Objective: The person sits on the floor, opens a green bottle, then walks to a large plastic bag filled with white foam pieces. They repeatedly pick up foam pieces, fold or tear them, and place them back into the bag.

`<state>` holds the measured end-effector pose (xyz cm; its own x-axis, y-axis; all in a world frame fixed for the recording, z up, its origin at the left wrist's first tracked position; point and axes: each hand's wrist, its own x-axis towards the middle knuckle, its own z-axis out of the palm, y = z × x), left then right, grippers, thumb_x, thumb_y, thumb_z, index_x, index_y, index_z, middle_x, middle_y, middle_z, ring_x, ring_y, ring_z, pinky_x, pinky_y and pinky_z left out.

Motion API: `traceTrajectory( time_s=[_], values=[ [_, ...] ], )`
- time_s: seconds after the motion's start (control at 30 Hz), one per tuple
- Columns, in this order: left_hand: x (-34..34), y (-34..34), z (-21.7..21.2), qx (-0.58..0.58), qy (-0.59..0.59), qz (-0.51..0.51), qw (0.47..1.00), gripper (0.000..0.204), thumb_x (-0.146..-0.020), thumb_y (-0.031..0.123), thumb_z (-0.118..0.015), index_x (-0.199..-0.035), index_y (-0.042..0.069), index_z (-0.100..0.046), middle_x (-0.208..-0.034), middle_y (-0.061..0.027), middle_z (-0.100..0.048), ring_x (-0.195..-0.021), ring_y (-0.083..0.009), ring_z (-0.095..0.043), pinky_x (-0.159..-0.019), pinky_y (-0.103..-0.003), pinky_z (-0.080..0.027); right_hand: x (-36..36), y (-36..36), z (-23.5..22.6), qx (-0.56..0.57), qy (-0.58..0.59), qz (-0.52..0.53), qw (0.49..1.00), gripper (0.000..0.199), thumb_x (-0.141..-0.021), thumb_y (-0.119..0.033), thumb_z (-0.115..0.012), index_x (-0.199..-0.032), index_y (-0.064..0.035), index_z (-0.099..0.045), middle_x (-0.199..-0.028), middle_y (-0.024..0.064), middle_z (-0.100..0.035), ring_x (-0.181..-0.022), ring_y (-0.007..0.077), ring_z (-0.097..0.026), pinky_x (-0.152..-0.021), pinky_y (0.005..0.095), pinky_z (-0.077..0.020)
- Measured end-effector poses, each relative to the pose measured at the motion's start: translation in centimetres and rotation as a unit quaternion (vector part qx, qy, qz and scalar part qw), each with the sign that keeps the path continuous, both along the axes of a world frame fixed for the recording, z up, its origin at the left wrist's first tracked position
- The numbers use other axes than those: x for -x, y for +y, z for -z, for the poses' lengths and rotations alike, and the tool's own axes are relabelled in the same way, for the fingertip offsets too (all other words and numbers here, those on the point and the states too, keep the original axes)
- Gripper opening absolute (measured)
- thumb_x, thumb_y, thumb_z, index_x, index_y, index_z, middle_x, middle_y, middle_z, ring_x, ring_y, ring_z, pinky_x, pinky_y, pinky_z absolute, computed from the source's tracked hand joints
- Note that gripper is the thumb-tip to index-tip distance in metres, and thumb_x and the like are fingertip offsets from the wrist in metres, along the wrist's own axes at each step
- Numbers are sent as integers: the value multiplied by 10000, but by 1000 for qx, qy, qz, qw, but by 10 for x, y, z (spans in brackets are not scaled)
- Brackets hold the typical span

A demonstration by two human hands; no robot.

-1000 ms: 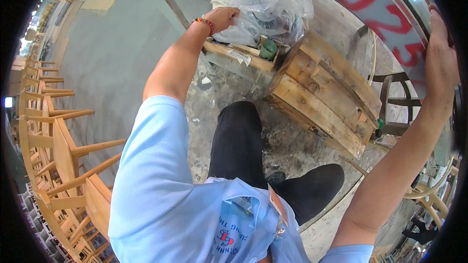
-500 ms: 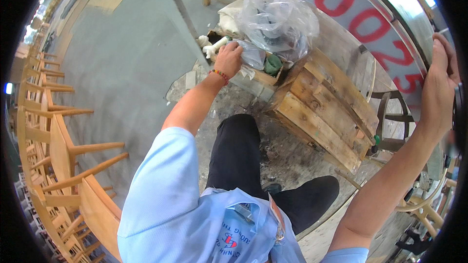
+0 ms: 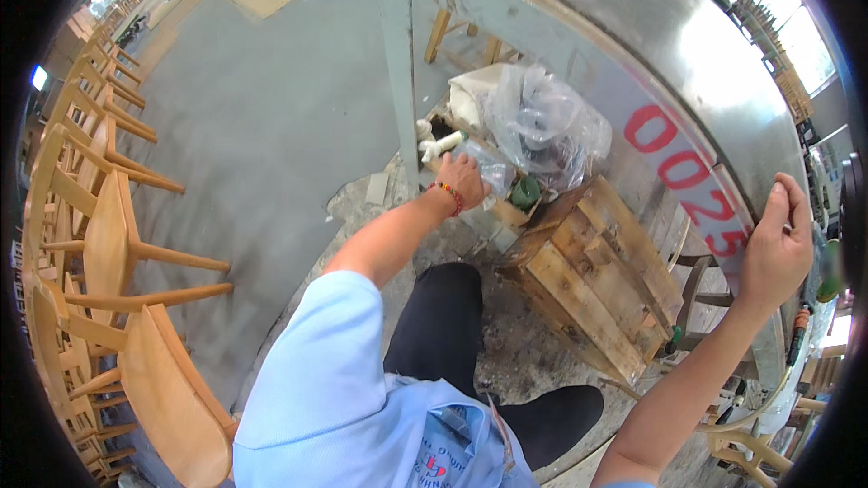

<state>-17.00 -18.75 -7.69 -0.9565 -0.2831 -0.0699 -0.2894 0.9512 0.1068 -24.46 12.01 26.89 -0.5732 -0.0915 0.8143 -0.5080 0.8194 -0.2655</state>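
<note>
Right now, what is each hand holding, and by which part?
The left hand grips a clear plastic bottle around its body, down in the wooden crate. The right hand holds nothing; its fingers rest on the edge of the metal table.

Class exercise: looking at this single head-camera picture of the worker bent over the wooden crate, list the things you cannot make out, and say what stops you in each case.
Head view:
- What the left hand grips: its fingers cover it, beside a clear plastic bottle.
- Contents of the crumpled plastic bag: folds and glare hide them.
- The wooden crate's inside: slats close it.
- Right hand's palm: pressed on the metal table edge.
- Small tools at the right rim: blurred, cut off.
</note>
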Motion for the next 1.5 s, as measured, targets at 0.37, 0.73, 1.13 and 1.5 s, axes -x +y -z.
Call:
traceTrajectory(
  time_s=[0.37,0.73,1.13,1.5],
  values=[
    [66,-44,-64,-352,81,-88,928,798,-809,585,-708,-1253,-65,-573,-1200,-304,-627,-1211,-441,-555,-1056,-488,-397,-4,-3,2,-17,28,-4,999,202,-967,-212,-614,-1080,-95,-734,-923,-28,-708,-634,39,-496,-576,220,-411],
    [148,-5,-44,-252,-8,8,968,1124,-628,675,-785,-1532,224,-294,-1579,-201,-276,-1483,-461,-78,-1186,-533,-230,-10,-10,3,-24,18,43,999,226,-992,-243,-598,-1099,-101,-738,-997,13,-738,-853,92,-672,-759,237,-529],
    [184,-22,-24,-142,-43,-48,988,975,-682,649,-750,-1497,261,-380,-1555,-162,-336,-1459,-438,-158,-1169,-531,-256,-8,-4,0,-17,14,-27,999,213,-1006,-143,-564,-1088,-50,-739,-1043,32,-734,-950,105,-667,-897,264,-523],
    [180,-79,-4,-125,-113,-67,983,934,-699,633,-739,-1479,246,-400,-1531,-166,-363,-1436,-427,-203,-1156,-521,-276,-6,-17,-1,96,13,-153,984,213,-987,-84,-516,-1089,41,-656,-957,116,-674,-820,144,-621,-728,259,-497]
  ],
)
